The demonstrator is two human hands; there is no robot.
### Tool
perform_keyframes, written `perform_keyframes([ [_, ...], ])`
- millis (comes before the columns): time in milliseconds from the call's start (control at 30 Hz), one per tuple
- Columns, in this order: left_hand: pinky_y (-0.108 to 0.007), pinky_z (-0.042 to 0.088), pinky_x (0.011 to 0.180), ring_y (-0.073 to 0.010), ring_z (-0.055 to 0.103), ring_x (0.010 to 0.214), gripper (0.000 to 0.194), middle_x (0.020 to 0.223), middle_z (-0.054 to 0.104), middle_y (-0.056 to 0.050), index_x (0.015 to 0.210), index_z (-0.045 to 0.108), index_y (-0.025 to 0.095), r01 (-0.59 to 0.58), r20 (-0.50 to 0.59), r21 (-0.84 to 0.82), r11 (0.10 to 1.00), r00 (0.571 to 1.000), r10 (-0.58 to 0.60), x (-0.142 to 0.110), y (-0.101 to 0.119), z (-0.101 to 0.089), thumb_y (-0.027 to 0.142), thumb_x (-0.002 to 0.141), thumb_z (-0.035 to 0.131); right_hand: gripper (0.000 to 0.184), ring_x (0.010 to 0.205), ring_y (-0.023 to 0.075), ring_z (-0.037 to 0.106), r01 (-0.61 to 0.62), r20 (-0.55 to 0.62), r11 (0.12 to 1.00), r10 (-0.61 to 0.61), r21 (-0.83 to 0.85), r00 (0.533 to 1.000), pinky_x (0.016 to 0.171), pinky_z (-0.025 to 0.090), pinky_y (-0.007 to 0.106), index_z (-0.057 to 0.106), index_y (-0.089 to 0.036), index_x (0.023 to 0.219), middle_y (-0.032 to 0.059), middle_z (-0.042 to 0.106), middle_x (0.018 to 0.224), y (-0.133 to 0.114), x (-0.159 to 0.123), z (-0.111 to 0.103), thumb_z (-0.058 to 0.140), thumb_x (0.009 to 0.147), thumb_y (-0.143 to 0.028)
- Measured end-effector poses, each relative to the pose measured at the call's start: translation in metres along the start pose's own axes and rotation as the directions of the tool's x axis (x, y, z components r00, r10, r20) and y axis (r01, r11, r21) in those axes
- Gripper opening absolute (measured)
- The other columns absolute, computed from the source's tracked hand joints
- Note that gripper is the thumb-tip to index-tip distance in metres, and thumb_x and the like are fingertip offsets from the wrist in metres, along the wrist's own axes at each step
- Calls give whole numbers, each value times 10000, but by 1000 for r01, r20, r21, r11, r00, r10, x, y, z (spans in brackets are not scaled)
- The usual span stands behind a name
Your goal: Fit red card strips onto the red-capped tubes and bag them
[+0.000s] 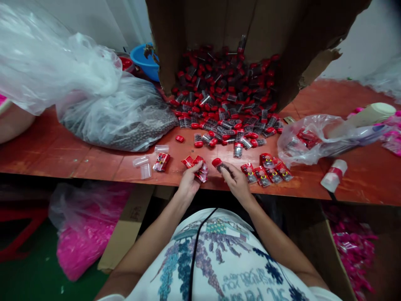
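My left hand (189, 180) is closed on a small bunch of red printed sleeve labels (200, 166) at the front edge of the red table (62, 154). My right hand (235, 179) grips a small clear tube with a red cap (219, 164), held tilted toward the left hand. A row of labelled red tubes (269, 169) lies just right of my right hand. One labelled tube (161, 161) and clear empty caps (142, 165) lie to the left. A big heap of red-capped tubes (228, 92) spills from a cardboard box (282, 25) straight ahead.
A clear plastic bag of dark small parts (125, 113) sits at left, a blue bowl (145, 58) behind it. A clear bag with labels (310, 140) and a white bottle (333, 175) lie right. Pink-filled bags (84, 242) and cardboard boxes (354, 246) stand under the table.
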State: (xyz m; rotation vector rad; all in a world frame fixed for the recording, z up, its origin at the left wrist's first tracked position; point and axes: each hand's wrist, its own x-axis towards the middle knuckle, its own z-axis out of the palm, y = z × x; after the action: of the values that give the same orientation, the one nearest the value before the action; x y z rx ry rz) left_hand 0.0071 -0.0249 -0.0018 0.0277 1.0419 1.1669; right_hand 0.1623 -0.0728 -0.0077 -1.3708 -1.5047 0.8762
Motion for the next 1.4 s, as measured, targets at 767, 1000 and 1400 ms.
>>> perform_keyframes([
  [767, -243, 526, 633, -128, 644, 600, 154, 685, 695, -34, 709, 671, 105, -110, 62, 47, 993, 992, 107, -3, -14, 10, 50, 590, 751, 327, 948, 201, 628, 9, -105, 994, 3, 113, 994, 842, 499, 326, 609, -250, 1188, 48, 668, 1097, -9, -22, 1, 519, 879, -303],
  [1000, -254, 517, 641, -135, 644, 589, 231, 676, 696, -29, 716, 667, 98, -185, 93, 85, 979, 980, 177, -11, -17, 14, 93, 531, 804, 355, 925, 188, 632, -85, -75, 981, 100, 173, 992, 795, 523, 309, 587, -221, 1216, 60, 666, 1083, -5, -20, 5, 501, 888, -329],
  [1400, -246, 501, 636, -123, 624, 597, 276, 683, 675, -7, 737, 641, 109, -274, 275, 225, 935, 939, 209, -22, -17, 15, 131, 526, 817, 373, 502, 68, 487, -260, 13, 886, 277, 383, 961, 374, 408, 156, 611, -202, 1129, -17, 594, 733, -1, -18, 3, 562, 822, -408],
])
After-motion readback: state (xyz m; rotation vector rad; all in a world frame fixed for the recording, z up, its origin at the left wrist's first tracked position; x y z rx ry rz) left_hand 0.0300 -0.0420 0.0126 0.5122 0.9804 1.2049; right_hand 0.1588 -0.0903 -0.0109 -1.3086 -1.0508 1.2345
